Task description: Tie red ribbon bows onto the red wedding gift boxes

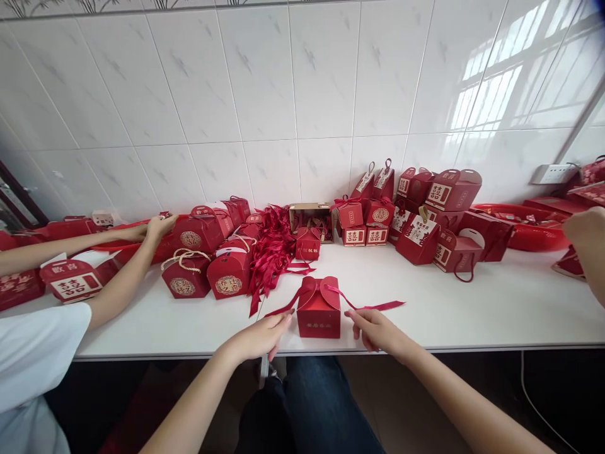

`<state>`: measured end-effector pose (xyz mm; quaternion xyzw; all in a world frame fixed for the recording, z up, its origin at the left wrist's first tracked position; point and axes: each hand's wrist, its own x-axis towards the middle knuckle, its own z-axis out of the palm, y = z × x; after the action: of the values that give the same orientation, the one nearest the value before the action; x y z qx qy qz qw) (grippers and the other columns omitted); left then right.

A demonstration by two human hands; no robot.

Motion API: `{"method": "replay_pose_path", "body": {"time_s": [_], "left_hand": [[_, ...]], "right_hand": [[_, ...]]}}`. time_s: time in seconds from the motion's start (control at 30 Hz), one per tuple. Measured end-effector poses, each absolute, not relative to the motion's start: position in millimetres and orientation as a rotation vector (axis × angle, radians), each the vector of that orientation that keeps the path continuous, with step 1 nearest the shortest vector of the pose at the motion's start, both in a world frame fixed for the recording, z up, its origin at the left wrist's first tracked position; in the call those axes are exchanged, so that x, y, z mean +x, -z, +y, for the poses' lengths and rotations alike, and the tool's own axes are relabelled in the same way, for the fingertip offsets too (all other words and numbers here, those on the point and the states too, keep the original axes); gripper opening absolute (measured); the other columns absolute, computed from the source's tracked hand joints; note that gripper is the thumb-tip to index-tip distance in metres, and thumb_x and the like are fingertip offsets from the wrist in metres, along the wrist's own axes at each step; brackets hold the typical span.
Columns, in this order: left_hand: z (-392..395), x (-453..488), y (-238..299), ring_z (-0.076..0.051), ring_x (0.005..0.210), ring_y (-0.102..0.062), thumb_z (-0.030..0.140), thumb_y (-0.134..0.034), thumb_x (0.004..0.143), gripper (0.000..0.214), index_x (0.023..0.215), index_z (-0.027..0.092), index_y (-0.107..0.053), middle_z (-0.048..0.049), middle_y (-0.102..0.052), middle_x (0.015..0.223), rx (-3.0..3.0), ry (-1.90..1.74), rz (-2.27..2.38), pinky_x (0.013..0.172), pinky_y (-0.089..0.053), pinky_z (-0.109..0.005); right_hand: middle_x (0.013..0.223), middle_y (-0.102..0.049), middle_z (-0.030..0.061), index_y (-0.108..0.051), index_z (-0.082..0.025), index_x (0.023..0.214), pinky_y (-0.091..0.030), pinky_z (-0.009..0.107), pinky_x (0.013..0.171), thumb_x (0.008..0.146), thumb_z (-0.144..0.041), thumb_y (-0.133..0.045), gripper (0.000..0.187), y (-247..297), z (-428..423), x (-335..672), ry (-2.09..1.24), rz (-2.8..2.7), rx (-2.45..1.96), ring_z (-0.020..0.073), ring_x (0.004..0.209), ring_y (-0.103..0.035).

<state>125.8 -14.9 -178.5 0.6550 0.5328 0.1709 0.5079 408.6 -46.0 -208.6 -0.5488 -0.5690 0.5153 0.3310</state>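
A small red gift box [319, 320] stands upright near the table's front edge, its rounded top flaps folded together. A red ribbon [387, 306] threads through the top and runs out to both sides. At the box's left, my left hand [262, 334] is closed, its fingertips pinching the ribbon's left length. On the other side, my right hand [378, 329] pinches the right length, whose tail lies out beyond the fingers. Both hands are close beside the box. Behind it sits another small red box [308, 244], near a heap of loose red ribbons [271, 252].
A cardboard box [309, 207] with red contents stands by the wall. Red gift boxes are stacked left [230, 271] and right [418, 238]. A red basin [534, 236] is at far right. Another person's hands [158, 228] reach in from the left; another person's arm [588, 243] shows right.
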Motion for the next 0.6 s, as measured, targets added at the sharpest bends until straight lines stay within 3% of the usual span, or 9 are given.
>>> {"method": "replay_pose_path", "body": {"time_s": [0.07, 0.13, 0.23, 0.33, 0.43, 0.6], "left_hand": [[-7.7, 133.1, 189.9, -0.014, 0.044, -0.047, 0.053, -0.061, 0.08, 0.06, 0.129, 0.019, -0.055, 0.0067, -0.052, 0.042, 1.343, -0.675, 1.259, 0.052, -0.035, -0.024], [-2.0, 138.5, 194.8, -0.011, 0.041, -0.046, 0.043, -0.063, 0.081, 0.054, 0.129, 0.021, -0.052, 0.0059, -0.058, 0.053, 1.15, -0.898, 1.229, 0.046, -0.032, -0.023], [2.1, 145.5, 189.5, -0.012, 0.061, -0.061, 0.024, -0.053, 0.088, 0.036, 0.123, 0.023, -0.05, -0.0005, -0.066, 0.082, 0.978, -1.106, 1.147, 0.049, -0.039, -0.021], [4.4, 150.3, 179.4, -0.014, 0.077, -0.067, 0.008, -0.045, 0.087, 0.02, 0.1, 0.017, -0.056, -0.0055, -0.066, 0.089, 0.757, -1.239, 1.028, 0.061, -0.051, -0.022], [7.6, 152.7, 175.6, -0.01, 0.065, -0.064, 0.002, -0.045, 0.086, 0.016, 0.084, 0.013, -0.057, -0.0046, -0.062, 0.074, 0.57, -1.322, 0.964, 0.057, -0.052, -0.017], [10.9, 152.0, 178.1, -0.007, 0.06, -0.063, -0.002, -0.043, 0.089, 0.022, 0.076, 0.013, -0.055, -0.002, -0.059, 0.067, 0.396, -1.479, 0.943, 0.051, -0.051, -0.012]], "right_hand": [[0.075, -0.061, 0.0055, -0.058, -0.018, 0.079, -0.041, 0.026, 0.046, 0.082, -0.07, -0.044, 0.054, 216.1, -41.5, 404.0, -1.242, -1.297, -1.382, 0.0138, 0.055, -0.055], [0.103, -0.063, 0.0106, -0.06, -0.02, 0.094, -0.051, 0.029, 0.057, 0.082, -0.069, -0.047, 0.053, 221.9, -35.7, 406.1, -1.148, -1.094, -1.263, 0.0192, 0.078, -0.064], [0.124, -0.059, 0.0096, -0.06, -0.024, 0.1, -0.056, 0.034, 0.077, 0.079, -0.065, -0.056, 0.046, 225.6, -27.0, 416.9, -1.108, -0.854, -1.1, 0.0249, 0.101, -0.065], [0.114, -0.066, 0.0086, -0.061, -0.026, 0.093, -0.057, 0.038, 0.083, 0.076, -0.061, -0.063, 0.039, 225.5, -19.9, 428.0, -1.085, -0.727, -1.022, 0.0285, 0.108, -0.064], [0.102, -0.07, 0.007, -0.063, -0.026, 0.086, -0.058, 0.039, 0.085, 0.072, -0.054, -0.07, 0.033, 224.8, -15.7, 433.8, -1.065, -0.674, -0.972, 0.029, 0.11, -0.063], [0.088, -0.07, 0.0052, -0.063, -0.024, 0.079, -0.057, 0.036, 0.088, 0.065, -0.043, -0.079, 0.028, 222.7, -16.2, 435.7, -1.083, -0.626, -0.91, 0.0267, 0.104, -0.065]]}}
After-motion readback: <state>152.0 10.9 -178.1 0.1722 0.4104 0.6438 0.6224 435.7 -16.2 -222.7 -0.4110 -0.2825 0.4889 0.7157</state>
